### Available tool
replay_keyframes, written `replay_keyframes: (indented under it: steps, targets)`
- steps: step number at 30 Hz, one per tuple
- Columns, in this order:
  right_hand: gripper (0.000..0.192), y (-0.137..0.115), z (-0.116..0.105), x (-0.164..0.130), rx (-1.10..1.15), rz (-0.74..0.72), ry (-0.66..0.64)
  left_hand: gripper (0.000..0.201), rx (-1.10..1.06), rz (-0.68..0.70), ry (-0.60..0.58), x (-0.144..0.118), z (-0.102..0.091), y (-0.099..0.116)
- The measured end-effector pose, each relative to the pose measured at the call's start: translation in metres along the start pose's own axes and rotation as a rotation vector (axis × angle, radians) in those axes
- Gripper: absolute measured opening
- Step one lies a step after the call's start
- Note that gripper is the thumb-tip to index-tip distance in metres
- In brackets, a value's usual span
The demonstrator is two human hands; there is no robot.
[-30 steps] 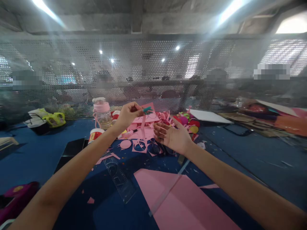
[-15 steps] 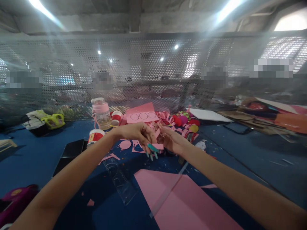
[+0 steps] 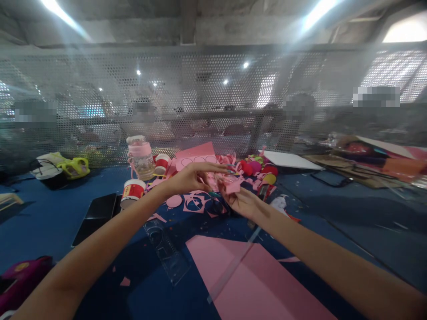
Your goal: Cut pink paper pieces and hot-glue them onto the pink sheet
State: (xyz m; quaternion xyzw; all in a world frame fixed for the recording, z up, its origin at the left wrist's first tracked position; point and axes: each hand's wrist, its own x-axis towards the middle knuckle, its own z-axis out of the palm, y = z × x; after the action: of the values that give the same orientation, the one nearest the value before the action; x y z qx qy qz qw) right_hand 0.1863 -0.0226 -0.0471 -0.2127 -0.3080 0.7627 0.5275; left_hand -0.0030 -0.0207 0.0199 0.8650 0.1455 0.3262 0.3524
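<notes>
We held a small pink paper piece [image 3: 231, 185] above the blue table [image 3: 60, 209], our right hand [image 3: 243, 201] pinching it from below, our left hand [image 3: 191, 178] touching its top.

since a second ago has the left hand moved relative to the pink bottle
Yes. The left hand has dropped from about the pink bottle's cap height to below its base and reached farther right, meeting the right hand at a pink paper piece.

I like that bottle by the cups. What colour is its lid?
Pink; the bottle shows best in the head view.
</notes>
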Motion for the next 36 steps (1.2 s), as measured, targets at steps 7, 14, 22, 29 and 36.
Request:
replay_keyframes:
  steps: [7, 14, 22, 29, 36]
  targets:
    - [0.026, 0.005, 0.013, -0.004, -0.071, 0.08, 0.118, 0.075, -0.007, -0.058, -0.05, 0.0, 0.003, 0.0]
    - [0.024, 0.006, 0.017, -0.005, -0.07, 0.075, 0.154, 0.013, -0.128, -0.274, -0.14, 0.0, 0.014, -0.001]
    - [0.021, -0.001, 0.019, -0.004, 0.017, -0.049, 0.167, 0.019, -0.315, -0.323, -0.079, 0.0, 0.004, -0.001]
    - [0.019, -0.005, 0.026, -0.01, -0.068, -0.058, 0.201, 0.04, -0.419, -0.346, -0.055, 0.001, -0.001, -0.005]
    - [0.01, 0.004, 0.022, -0.008, -0.199, -0.18, 0.239, 0.03, -0.308, -0.439, -0.095, -0.001, -0.003, -0.01]
